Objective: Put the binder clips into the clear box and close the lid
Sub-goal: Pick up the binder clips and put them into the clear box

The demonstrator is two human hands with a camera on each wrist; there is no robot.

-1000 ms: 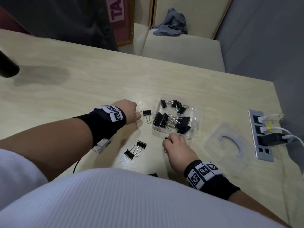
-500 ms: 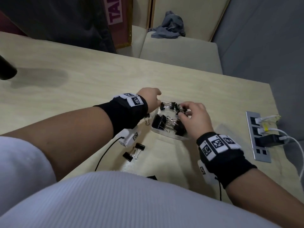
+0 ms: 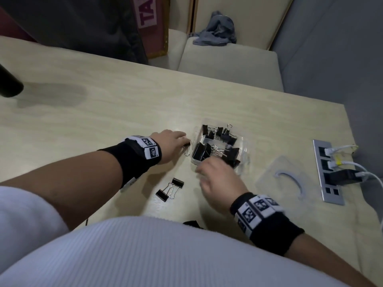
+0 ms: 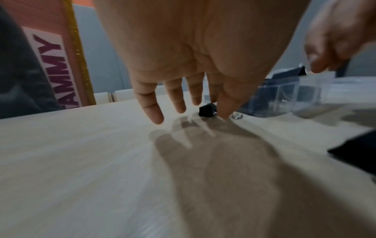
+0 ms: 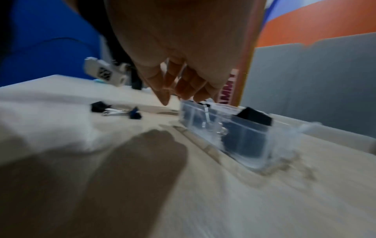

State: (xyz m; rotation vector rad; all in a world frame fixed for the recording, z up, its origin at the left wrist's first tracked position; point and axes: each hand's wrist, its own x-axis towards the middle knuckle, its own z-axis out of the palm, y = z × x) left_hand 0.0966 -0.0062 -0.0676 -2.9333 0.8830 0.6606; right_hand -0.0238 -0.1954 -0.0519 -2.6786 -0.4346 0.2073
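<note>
The clear box (image 3: 244, 149) stands open on the table with several black binder clips (image 3: 202, 151) inside. My left hand (image 3: 183, 139) reaches with straight fingers to a small black clip (image 3: 187, 146) just left of the box; in the left wrist view the thumb tip (image 4: 223, 115) is beside that clip (image 4: 206, 109). My right hand (image 3: 202, 170), blurred, hovers at the box's near edge, fingers (image 5: 183, 90) loosely curled and holding nothing. Two linked clips (image 3: 170, 189) lie nearer me. The clear lid (image 3: 267, 183) lies flat to the right of the box.
A grey power strip (image 3: 328, 175) with white and black plugs sits at the table's right edge. A dark object (image 3: 190, 223) peeks out by my white shirt. A black cylinder (image 3: 8, 83) stands at far left. Beyond the table is a cushioned seat with grey cloth (image 3: 217, 30).
Both hands have pulled back from over the box. The left dropped to the small clip beside it; the right drew toward me, no longer holding the clip it carried.
</note>
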